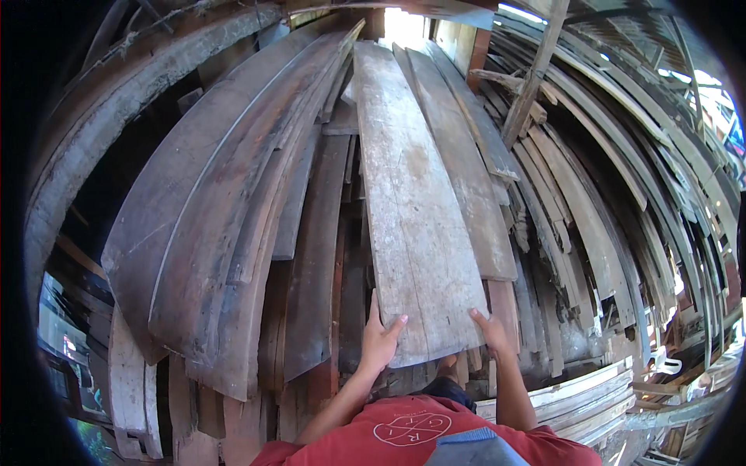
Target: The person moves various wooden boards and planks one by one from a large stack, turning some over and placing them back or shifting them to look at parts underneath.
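Observation:
A long, wide, pale wooden plank (417, 210) stretches away from me over the stack, its near end close to my body. At that end's left edge my left hand (380, 335) grips it, thumb on the top face and fingers along the side. My right hand (494, 334) holds the opposite edge near the right corner, thumb on top. The fingers under the plank are hidden. A brown board (466, 167) lies just right of the plank, and a darker board (318, 256) is to its left.
Broad dark boards (210, 210) are piled at the left. Many narrower planks (590, 210) fill the right side, behind a slanted wooden post (536, 74). Pale stacked boards (583, 400) lie low at the right. A curved-looking concrete beam (116, 101) runs along the left.

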`<state>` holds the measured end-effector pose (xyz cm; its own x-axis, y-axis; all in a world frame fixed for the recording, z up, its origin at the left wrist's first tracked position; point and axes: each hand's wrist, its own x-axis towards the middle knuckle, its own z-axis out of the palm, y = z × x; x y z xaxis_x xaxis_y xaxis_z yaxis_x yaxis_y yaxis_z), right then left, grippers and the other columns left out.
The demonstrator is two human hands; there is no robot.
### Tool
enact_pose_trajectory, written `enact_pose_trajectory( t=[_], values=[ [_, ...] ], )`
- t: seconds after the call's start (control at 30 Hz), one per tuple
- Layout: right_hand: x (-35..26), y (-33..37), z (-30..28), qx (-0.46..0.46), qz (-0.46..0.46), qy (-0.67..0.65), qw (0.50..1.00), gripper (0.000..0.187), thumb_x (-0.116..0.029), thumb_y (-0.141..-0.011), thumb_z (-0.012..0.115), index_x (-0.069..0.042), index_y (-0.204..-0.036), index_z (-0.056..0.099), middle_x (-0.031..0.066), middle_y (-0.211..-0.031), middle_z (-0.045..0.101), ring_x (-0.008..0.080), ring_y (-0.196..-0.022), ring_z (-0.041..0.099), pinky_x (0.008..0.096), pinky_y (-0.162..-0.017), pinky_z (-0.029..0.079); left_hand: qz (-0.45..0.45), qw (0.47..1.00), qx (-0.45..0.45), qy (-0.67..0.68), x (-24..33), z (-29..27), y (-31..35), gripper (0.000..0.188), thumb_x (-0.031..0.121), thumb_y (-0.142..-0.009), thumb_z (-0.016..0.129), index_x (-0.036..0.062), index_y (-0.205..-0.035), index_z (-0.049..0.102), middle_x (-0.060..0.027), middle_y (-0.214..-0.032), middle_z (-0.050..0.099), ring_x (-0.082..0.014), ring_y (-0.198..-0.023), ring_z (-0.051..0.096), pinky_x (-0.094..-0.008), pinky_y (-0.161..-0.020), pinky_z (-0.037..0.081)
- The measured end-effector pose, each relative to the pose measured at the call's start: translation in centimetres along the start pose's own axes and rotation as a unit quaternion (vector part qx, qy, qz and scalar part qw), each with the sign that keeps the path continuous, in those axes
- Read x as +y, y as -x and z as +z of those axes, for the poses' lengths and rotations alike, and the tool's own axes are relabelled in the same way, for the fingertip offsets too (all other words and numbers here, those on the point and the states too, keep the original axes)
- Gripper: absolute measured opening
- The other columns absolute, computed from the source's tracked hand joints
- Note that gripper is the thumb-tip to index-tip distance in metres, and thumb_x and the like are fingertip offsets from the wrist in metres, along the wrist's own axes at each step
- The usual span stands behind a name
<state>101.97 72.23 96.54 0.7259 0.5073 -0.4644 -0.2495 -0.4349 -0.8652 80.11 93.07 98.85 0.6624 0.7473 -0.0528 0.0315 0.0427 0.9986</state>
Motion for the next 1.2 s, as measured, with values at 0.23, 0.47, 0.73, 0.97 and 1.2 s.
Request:
enact_pose_trajectory(
  t=[0.23, 0.47, 0.73, 0.97, 1.2],
  values=[
    [3.8, 0.7, 4.3, 0.035, -0.032, -0.079, 0.996, 0.068, -0.046, -0.096, 0.08, 0.012, -0.13, 0.069, 0.0151, -0.117, 0.075, 0.0198, -0.104, 0.069, 0.0355, -0.094, 0.053, -0.036, 0.996, -0.024, 0.077, 2.8, -3.9, -1.5, 0.087, 0.009, -0.097, 0.074, 0.0019, -0.17, 0.026, -0.0184, -0.158, 0.054, -0.0233, -0.142, 0.053, -0.0347, -0.119, 0.039],
    [2.4, 3.5, 8.7, 0.277, -0.196, -0.073, 0.938, 0.036, -0.028, -0.101, 0.075, 0.005, -0.113, 0.069, 0.0102, -0.103, 0.068, 0.0173, -0.097, 0.061, 0.0336, -0.088, 0.05, -0.005, 0.999, -0.03, 0.036, 5.7, -6.2, -3.8, 0.074, 0.008, -0.1, 0.069, 0.0045, -0.167, 0.037, -0.0159, -0.157, 0.056, -0.0212, -0.138, 0.055, -0.0325, -0.118, 0.04],
    [6.1, 0.4, 2.1, 0.462, -0.299, -0.269, 0.79, 0.023, -0.019, -0.106, 0.06, 0.003, -0.11, 0.062, 0.0107, -0.104, 0.065, 0.02, -0.094, 0.062, 0.0348, -0.088, 0.051, 0.135, 0.97, 0.015, -0.204, 1.2, 1.7, -2.7, 0.066, 0.009, -0.097, 0.065, 0.0127, -0.16, 0.047, -0.0259, -0.168, 0.034, -0.0472, -0.157, 0.029, -0.0544, -0.13, 0.021],
    [9.1, -0.5, -1.5, 0.401, -0.239, -0.319, 0.825, 0.033, -0.034, -0.107, 0.054, -0.003, -0.103, 0.062, 0.0081, -0.095, 0.066, 0.0191, -0.092, 0.061, 0.0351, -0.085, 0.047, 0.384, 0.89, -0.182, -0.165, 1.4, 2.8, -0.8, 0.045, 0.012, -0.09, 0.065, 0.0143, -0.134, 0.071, -0.0131, -0.145, 0.065, -0.0421, -0.147, 0.049, -0.06, -0.126, 0.029],
    [9.6, -0.3, -1.8, 0.384, -0.161, -0.364, 0.833, 0.044, -0.045, -0.106, 0.051, -0.003, -0.108, 0.064, 0.0109, -0.099, 0.069, 0.0246, -0.098, 0.066, 0.0412, -0.095, 0.052, 0.485, 0.818, -0.251, -0.18, -2.1, 3.1, -1.2, 0.039, 0.01, -0.091, 0.061, 0.021, -0.124, 0.078, 0.0015, -0.127, 0.077, -0.0232, -0.135, 0.066, -0.0588, -0.125, 0.033]
  ],
)
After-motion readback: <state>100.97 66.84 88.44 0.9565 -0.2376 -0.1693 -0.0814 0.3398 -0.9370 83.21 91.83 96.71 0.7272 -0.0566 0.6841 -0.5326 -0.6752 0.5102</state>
